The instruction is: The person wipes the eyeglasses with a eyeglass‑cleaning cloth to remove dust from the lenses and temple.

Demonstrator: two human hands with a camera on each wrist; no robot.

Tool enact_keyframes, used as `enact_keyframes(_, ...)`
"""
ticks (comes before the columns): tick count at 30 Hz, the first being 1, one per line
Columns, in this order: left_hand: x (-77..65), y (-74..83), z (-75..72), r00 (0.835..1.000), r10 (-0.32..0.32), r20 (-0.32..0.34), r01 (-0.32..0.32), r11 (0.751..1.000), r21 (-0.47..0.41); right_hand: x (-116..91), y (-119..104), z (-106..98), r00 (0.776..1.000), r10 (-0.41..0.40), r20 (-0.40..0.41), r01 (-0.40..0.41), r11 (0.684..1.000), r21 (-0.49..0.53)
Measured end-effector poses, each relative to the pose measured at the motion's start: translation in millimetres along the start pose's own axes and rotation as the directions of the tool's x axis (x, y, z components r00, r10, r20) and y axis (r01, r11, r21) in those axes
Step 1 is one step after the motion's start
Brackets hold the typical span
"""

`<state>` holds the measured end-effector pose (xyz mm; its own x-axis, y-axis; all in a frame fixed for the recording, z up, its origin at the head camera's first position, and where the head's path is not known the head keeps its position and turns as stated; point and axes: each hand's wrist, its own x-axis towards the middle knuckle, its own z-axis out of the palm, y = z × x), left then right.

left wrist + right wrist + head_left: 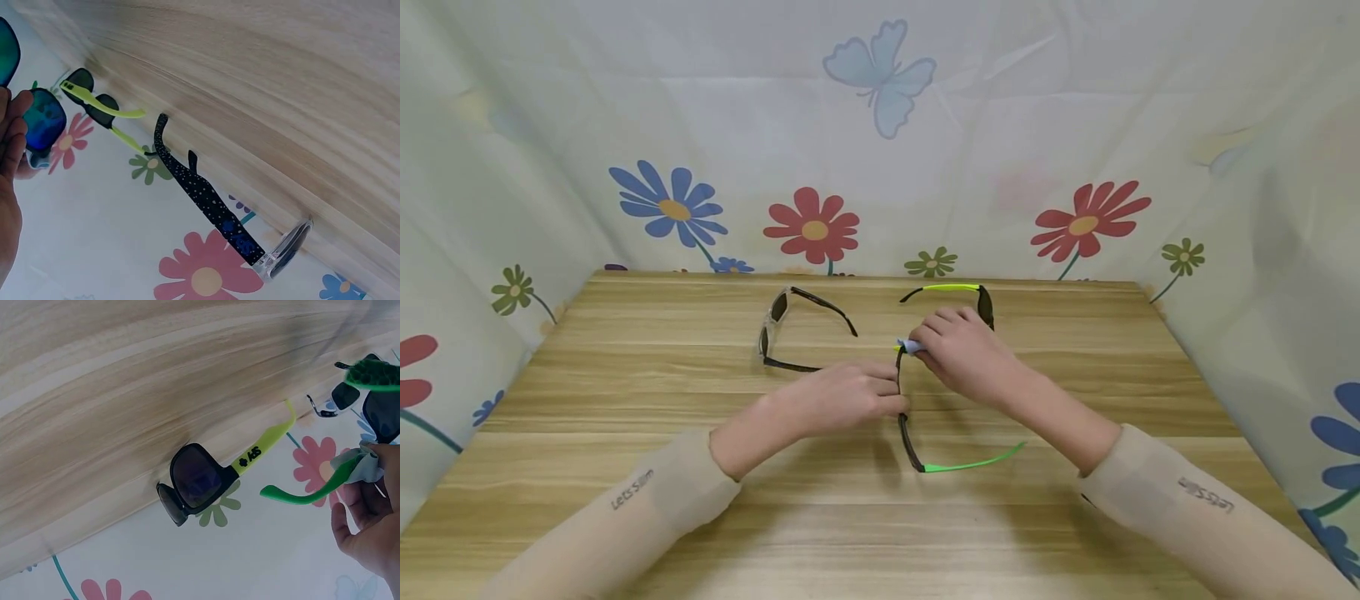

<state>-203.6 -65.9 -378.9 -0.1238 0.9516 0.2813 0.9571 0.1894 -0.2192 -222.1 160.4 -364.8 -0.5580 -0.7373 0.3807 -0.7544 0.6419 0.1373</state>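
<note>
My left hand [842,398] grips the dark front of a pair of sunglasses with green temples [973,464], lifted over the table. Its blue-green mirrored lens [45,122] shows beside the fingers in the left wrist view. At the far end of this frame, my right hand [966,350] pinches a pale blue cloth [912,345]. In the right wrist view the cloth [365,464] is wrapped around a green temple [306,497] near its hinge. The fingertips of the left hand are partly hidden behind the frame.
Clear-framed sunglasses [765,342] with speckled dark temples [212,203] lie open at the left. Behind the right hand sit black sunglasses with yellow temples [951,287]. A small dark tip [1087,499] shows beside the right sleeve. A flowered curtain [970,150] surrounds the wooden table [820,533].
</note>
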Motion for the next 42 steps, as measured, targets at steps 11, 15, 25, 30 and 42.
enact_keyframes(11, -1.9, -1.1, 3.5, 0.999, -0.03, 0.024, 0.031, 0.999, -0.037, -4.5, 3.7, 8.0, 1.0, -0.001, 0.006, 0.001, 0.997, -0.076)
enact_keyframes(15, -3.9, -2.1, 3.3, 0.999, -0.038, 0.03, 0.04, 0.999, -0.037, -7.5, 7.5, 6.0, 0.998, 0.043, 0.051, -0.04, 0.997, -0.071)
enact_keyframes(25, -12.0, -10.8, 1.5, 0.998, -0.058, 0.002, 0.058, 0.998, -0.038, -25.1, 30.5, 2.9, 0.981, 0.156, 0.119, -0.158, 0.987, 0.006)
enact_keyframes(30, -17.4, -21.6, 2.6, 0.998, -0.057, -0.031, 0.055, 0.996, -0.063, -39.9, 49.3, 2.6, 0.964, 0.203, 0.169, -0.212, 0.976, 0.04)
enact_keyframes(42, -36.3, -59.8, 4.0, 0.973, -0.229, 0.024, 0.229, 0.946, -0.231, -63.9, 80.1, 1.0, 0.958, 0.269, 0.102, -0.282, 0.948, 0.15)
